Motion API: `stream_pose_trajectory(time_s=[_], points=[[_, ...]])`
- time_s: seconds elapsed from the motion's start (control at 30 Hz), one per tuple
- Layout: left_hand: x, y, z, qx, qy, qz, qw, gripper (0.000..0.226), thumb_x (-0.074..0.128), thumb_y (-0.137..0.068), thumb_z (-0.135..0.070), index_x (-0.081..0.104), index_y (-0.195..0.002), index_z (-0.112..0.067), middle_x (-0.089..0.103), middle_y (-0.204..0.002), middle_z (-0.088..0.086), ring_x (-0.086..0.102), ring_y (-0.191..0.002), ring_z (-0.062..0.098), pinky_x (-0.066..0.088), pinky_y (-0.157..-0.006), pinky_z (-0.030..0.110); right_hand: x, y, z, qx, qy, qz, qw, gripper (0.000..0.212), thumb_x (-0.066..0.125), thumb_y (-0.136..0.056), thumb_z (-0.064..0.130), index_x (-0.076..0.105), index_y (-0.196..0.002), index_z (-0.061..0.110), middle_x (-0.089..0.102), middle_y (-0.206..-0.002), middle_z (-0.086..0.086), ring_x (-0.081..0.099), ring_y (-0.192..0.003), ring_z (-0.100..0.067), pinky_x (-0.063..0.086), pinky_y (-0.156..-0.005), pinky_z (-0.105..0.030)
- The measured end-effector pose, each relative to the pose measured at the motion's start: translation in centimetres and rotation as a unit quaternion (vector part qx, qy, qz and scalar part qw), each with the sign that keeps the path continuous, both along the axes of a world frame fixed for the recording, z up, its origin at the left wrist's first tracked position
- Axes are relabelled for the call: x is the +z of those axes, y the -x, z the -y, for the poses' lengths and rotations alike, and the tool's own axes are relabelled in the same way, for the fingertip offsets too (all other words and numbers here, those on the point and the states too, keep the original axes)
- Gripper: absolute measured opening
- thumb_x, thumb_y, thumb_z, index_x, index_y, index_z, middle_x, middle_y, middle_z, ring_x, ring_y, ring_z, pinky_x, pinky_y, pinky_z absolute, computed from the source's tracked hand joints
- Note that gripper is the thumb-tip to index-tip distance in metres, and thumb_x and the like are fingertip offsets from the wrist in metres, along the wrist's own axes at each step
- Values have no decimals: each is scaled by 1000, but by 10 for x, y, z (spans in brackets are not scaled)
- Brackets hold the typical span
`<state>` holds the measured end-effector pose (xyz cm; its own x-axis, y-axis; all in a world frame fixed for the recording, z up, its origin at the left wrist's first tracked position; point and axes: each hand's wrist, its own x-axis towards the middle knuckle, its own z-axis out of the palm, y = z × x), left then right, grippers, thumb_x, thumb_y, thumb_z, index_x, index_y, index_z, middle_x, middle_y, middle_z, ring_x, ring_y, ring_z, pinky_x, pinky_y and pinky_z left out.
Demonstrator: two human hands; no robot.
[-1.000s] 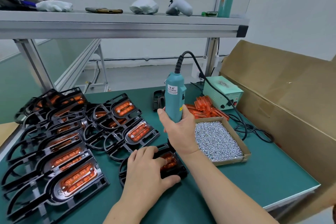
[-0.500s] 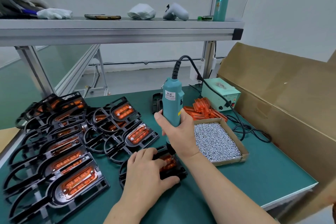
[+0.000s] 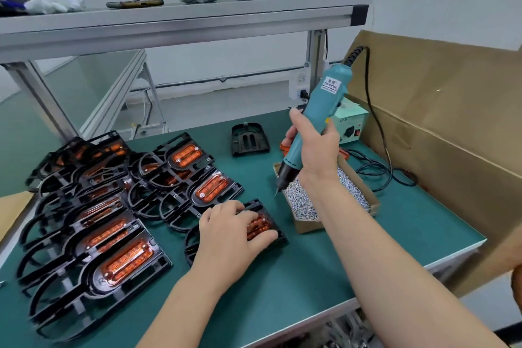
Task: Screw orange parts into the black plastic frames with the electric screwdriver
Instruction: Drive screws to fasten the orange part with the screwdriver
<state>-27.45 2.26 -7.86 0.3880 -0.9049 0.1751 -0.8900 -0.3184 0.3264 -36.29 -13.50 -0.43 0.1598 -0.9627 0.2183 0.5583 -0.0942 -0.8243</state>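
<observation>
**Bench, mid-job: driver up over the screws**

Green mat (image 3: 282,291) on a work bench, white wall behind.

Nearest me: my left hand (image 3: 231,234) lies palm down on the black frame (image 3: 278,240) at the middle of the mat. The fingers are spread and lightly bent over the orange part (image 3: 258,224) seated in it, pressing rather than gripping.

Stacked finished frames (image 3: 113,248) fill the mat to the left.

My right hand (image 3: 313,150) is wrapped tight round the teal screwdriver (image 3: 329,96). The tool is tilted and its bit points down at the near left corner of the tray (image 3: 308,227). I can't tell whether a screw sits on the bit.

Risks, as I judge them:
- My fingers cover the orange part. If the bit comes down close to them, it may slip off the screw head and hit a finger.
- If the tool stays tilted, the screw may go in crooked and chew the plastic.
- If the left hand eases off, the frame may turn under the driver.
- The cord (image 3: 378,133) trails behind the tray and could snag on it.

Containers:
- The shallow cardboard tray is heaped with small silver screws (image 3: 299,203).
- Big brown carton (image 3: 437,135) stands at the right edge, contents hidden.

Beyond: a lone black piece (image 3: 250,140), a pale green power box (image 3: 350,124), a metal shelf (image 3: 183,22) with odds and ends.
</observation>
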Motion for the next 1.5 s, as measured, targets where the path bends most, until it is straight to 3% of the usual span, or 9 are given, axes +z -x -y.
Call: stream_pose_trajectory(time_s=[0.3,0.43,0.53,0.77,0.97,1.1,1.2,1.3,1.5], points=[[22,32,63,-31,66,-21,997,24,62,-91,-31,71,-113,-32,66,-115,-11,47,-114,20,32,-93,34,3,22,33,-112,15,3,994,16,74,-87,11,59,-87,14,59,-58,1,54,-48,-16,48,-51,-28],[20,44,93,-61,-24,30,997,25,62,-90,-30,71,-113,-34,67,-114,-7,46,-114,23,31,-86,36,1,26,40,-140,18,-4,990,16,73,-87,10,59,-86,17,59,-56,4,55,-46,-15,46,-47,-26],[15,49,105,-74,-65,71,993,13,62,-88,-32,72,-95,-27,61,-93,-4,45,-102,23,25,-77,36,-3,29,45,-146,10,-10,989,17,73,-87,9,59,-86,19,59,-59,0,55,-49,-19,47,-49,-28],[3,55,110,-95,7,89,991,15,60,-88,-27,74,-91,-28,66,-87,-6,46,-95,20,14,-73,33,-14,33,51,-166,0,-19,986,17,73,-87,10,58,-86,16,60,-57,2,56,-49,-18,49,-52,-28],[1,55,104,-79,49,55,994,23,57,-94,-40,77,-92,-28,68,-85,-5,49,-93,19,26,-79,33,-15,35,51,-172,4,-25,985,16,73,-84,15,58,-88,16,61,-55,3,58,-50,-19,51,-56,-31],[3,51,93,-19,137,-128,982,14,65,-89,-19,77,-86,-24,71,-87,-10,54,-92,16,40,-83,30,-10,35,46,-173,4,-21,985,16,72,-86,13,56,-88,15,60,-55,4,57,-48,-18,50,-54,-30],[4,39,79,51,186,-263,945,22,64,-85,-10,66,-75,-30,64,-79,-14,56,-78,3,40,-71,20,-3,34,39,-165,-1,-9,986,17,72,-87,12,56,-89,15,60,-55,5,57,-47,-16,50,-52,-28],[4,23,65,97,181,-400,893,22,61,-85,-5,65,-76,-25,70,-75,-6,62,-74,12,48,-68,26,2,31,27,-151,-6,8,989,16,72,-87,13,56,-88,16,60,-55,5,56,-47,-15,49,-52,-27],[2,6,41,95,184,-495,844,20,60,-90,3,71,-86,-13,76,-81,-1,71,-80,17,55,-67,21,8,16,0,-109,-18,37,993,17,72,-85,13,55,-85,16,57,-54,4,53,-43,-12,47,-47,-24]])
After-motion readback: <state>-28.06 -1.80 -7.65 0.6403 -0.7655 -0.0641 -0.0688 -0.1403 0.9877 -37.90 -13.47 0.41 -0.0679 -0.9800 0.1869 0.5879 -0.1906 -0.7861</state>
